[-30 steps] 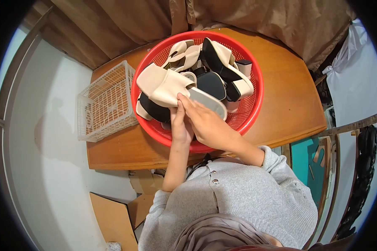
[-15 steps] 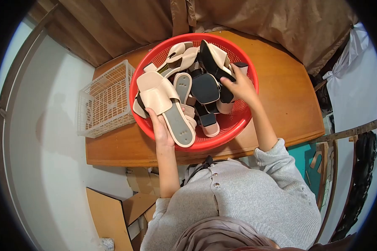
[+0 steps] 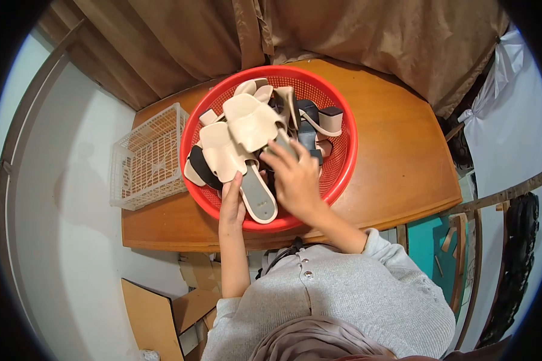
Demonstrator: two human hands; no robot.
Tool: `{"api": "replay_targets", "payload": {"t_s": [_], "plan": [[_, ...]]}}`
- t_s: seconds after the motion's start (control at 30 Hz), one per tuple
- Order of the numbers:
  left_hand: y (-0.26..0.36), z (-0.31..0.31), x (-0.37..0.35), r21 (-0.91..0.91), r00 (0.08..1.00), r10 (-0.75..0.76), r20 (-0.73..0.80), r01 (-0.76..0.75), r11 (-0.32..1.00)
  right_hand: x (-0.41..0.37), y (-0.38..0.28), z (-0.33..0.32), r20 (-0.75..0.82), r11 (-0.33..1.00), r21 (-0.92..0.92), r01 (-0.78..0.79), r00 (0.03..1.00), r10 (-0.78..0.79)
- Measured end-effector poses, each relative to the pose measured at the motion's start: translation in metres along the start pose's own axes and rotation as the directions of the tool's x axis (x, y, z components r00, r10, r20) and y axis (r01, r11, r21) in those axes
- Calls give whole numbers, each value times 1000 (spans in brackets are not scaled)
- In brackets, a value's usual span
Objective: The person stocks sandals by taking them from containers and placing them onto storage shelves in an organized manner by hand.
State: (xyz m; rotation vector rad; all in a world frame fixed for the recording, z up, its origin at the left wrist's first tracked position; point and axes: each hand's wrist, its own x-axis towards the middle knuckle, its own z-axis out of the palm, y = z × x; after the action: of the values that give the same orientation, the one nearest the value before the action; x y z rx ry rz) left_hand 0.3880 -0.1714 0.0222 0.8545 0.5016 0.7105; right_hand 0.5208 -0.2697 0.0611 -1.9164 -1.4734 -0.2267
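My left hand [image 3: 232, 206] grips a cream slide sandal [image 3: 221, 150] by its side, its grey insole facing up and its heel toward me. Next to it is a second cream slide sandal [image 3: 251, 122], slightly overlapping the first. My right hand [image 3: 296, 183] is closed around the rear part of that one, hiding much of its insole. Both sandals are over a red plastic basket [image 3: 350, 144], which holds several more cream, pink and black heeled sandals. One with a block heel [image 3: 330, 120] leans at the basket's right side.
A white lattice crate [image 3: 180, 135] stands left of the basket on the wooden table [image 3: 403, 156]. Brown curtains [image 3: 180, 48] hang behind, and a white wall [image 3: 60, 150] is on the left. Cardboard pieces [image 3: 196, 310] lie below the table.
My right hand has moved left and toward me from the basket's right side, bringing a second cream sandal beside the first. My left hand still holds its sandal.
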Motion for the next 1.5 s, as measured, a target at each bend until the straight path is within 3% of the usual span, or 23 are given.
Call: {"api": "replay_targets", "payload": {"t_s": [0.13,0.2,0.33,0.4,0.47,0.53,0.6,0.67,0.73,0.77,0.87,0.93,1.0,1.03,1.07,1.13,1.2,1.23,1.27,1.33,1.43,1.5], "plan": [[0,7,-4,20,998,27,-56,-26,999,-3,8,4,10,974,212,-81,997,81],[2,5,-2,38,998,6,-61,-4,999,-1,15,-1,131,911,362,-196,979,158],[0,3,-2,25,998,9,-66,-7,1000,-1,25,2,218,856,449,-256,961,173],[-1,2,-5,79,977,92,-192,-78,994,0,32,6,150,814,529,-239,971,187],[-2,2,-16,126,975,68,-211,-41,991,6,37,1,323,431,792,-433,896,305],[-4,20,-27,248,955,263,-139,-224,942,5,36,-9,196,584,730,-356,927,321],[8,29,-37,160,965,231,-123,-211,964,0,23,-21,21,770,613,-177,978,208],[7,27,-43,72,974,198,-110,-191,979,-4,8,-31,-23,778,622,-88,991,131],[6,24,-42,287,936,311,-166,-256,923,-5,-3,-31,5,751,659,-53,998,66],[8,25,-42,216,953,282,-114,-253,943,-4,-5,-30,34,732,678,-60,998,50],[5,22,-42,281,976,205,-71,-177,943,-2,2,-13,99,655,746,-124,992,76],[2,26,-45,267,981,188,-48,-169,949,4,12,-8,86,684,724,-90,995,41],[-11,14,-42,383,970,198,-141,-131,914,15,24,-4,166,807,580,-109,986,14],[-13,15,-43,380,971,193,-141,-126,916,24,29,-13,238,914,397,-89,971,-9],[-14,16,-43,406,961,227,-158,-146,902,29,38,-11,107,981,190,-36,994,15],[-14,19,-44,432,950,262,-169,-167,886,46,56,-23,-25,996,-16,-88,996,88],[-13,21,-45,435,941,290,-174,-191,880,52,92,-11,-51,983,-92,-157,987,152],[-14,20,-46,434,943,285,-170,-188,881,54,97,-14,37,961,-56,-271,961,274],[-14,18,-45,439,943,292,-162,-196,877,56,101,-16,32,960,-59,-275,960,277],[-14,18,-45,442,942,299,-151,-206,873,58,111,-15,248,938,-91,-334,905,347],[-12,20,-48,425,946,287,-152,-200,883,60,137,-4,-1,932,120,-343,938,346],[-10,20,-48,412,931,334,-148,-249,877,64,149,-15,-207,906,246,-345,894,397]]}}
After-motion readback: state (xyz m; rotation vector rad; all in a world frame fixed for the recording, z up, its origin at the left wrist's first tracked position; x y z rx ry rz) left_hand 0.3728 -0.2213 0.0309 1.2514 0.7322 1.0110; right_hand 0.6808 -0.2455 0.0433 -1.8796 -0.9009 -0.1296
